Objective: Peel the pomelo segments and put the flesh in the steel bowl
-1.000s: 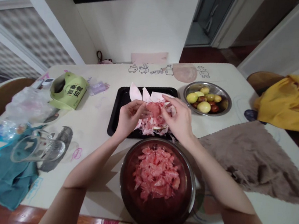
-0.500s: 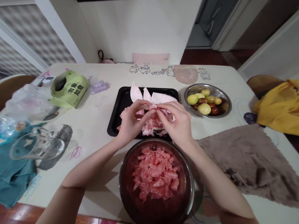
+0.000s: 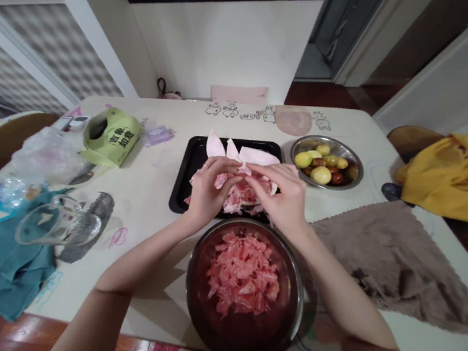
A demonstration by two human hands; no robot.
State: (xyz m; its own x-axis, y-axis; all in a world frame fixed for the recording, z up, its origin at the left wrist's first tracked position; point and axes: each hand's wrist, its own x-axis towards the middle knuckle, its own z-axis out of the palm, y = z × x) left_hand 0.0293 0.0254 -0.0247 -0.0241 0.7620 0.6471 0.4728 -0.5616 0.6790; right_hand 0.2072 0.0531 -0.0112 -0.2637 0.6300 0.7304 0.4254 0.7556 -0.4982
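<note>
Over the black tray (image 3: pixel 179 188) my left hand (image 3: pixel 209 192) and my right hand (image 3: pixel 285 197) meet, fingertips pinched together on a pomelo segment that my fingers mostly hide. White pomelo rind pieces (image 3: pixel 259 157) stand along the tray's far side. Torn pink pomelo membranes (image 3: pixel 237 199) are heaped in the tray beneath my hands. Nearer to me, below my wrists, is a steel bowl (image 3: pixel 297 318) with a pile of peeled red pomelo flesh (image 3: pixel 243 275) in it.
Right of the tray stands a steel bowl of green and brown fruit (image 3: pixel 321 175). A brown cloth (image 3: pixel 391 261) lies at the right. On the left are a green printed wrapper (image 3: pixel 119 139), a plastic bag (image 3: pixel 49 152), a tipped glass pitcher (image 3: pixel 42 224) and a teal cloth (image 3: pixel 13 278).
My fingertips have shifted slightly around the piece, still pinched over the tray. The view has tilted a little, so the table sits slightly lower in the picture.
</note>
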